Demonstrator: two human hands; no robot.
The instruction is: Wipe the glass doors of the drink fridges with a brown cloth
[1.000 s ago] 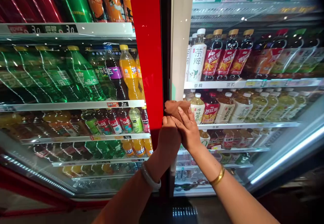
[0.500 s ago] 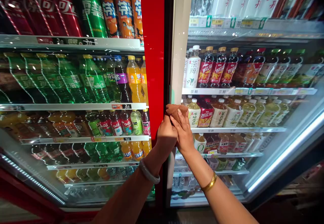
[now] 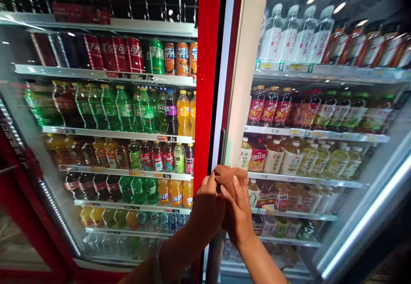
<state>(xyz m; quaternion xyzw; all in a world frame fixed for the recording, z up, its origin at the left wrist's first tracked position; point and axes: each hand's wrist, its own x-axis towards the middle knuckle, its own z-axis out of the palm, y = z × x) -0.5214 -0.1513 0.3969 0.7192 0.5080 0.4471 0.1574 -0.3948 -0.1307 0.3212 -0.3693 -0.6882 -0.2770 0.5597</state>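
Observation:
A brown cloth (image 3: 231,178) is bunched at the handle edge of the right cooler's cream door frame (image 3: 248,53). My left hand (image 3: 208,202) wraps its fingers round the cloth's left side, by the dark upright door handle (image 3: 222,147); part of its grip is hidden. From the right, my right hand (image 3: 240,207) presses its fingers over the cloth's front, close against the left hand. The lower handle is mostly covered by both hands.
On the left stands a red-framed drinks cooler (image 3: 208,61) with shelves of cans and bottles. Behind the right door's glass are shelves of bottled drinks (image 3: 274,160). A bright light strip (image 3: 359,228) slants along the lower right.
Both hands and the cloth have slid down along the door edge, to about a lower shelf's level. The view has tilted up and shifted, showing more upper shelves and the handle above the hands.

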